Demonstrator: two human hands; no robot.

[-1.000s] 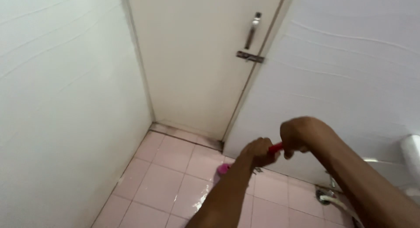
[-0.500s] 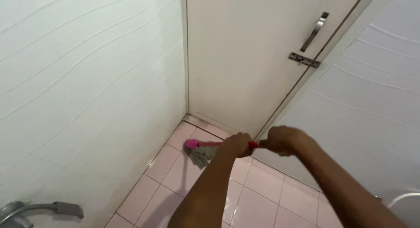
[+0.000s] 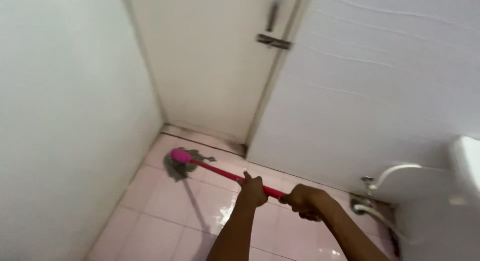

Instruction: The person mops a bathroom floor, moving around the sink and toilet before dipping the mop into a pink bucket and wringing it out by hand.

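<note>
Your left hand [image 3: 253,189] is wrapped tight round the thin red plastic mop handle [image 3: 227,175], fingers curled fully over it. Your right hand [image 3: 302,199] grips the same handle just behind the left, nearer your body, also clenched; the two fists sit close together with a short strip of red showing between them.

Ahead of your grip, the handle runs up and left, slanting down to the floor. At its far end is the pink plastic socket with a grey stringy mop head [image 3: 178,163], strands splayed flat on the tiles. The mop head lies well ahead of your hands, near the corner where the left wall meets the door.

The surface is a glossy pale pink square-tiled floor [image 3: 165,211] with darker grout lines. It looks wet: shiny reflections just below and to the left of your left hand, and a dark shadow line runs from the mop head back toward you.

Room: narrow stall. A plain white left wall [image 3: 65,116] stands left of the grip. A cream door [image 3: 210,66] stands straight ahead beyond the mop head, with a metal handle and latch [image 3: 273,40] up high. A grubby dark threshold strip [image 3: 205,138] runs along the door's foot. A white wavy-textured right wall [image 3: 380,91] runs ahead and to the right of your right hand. To the right of your grip are a white ceramic toilet tank [image 3: 465,166], a white hose [image 3: 395,170] and a metal floor fitting [image 3: 359,207], low by the wall.
</note>
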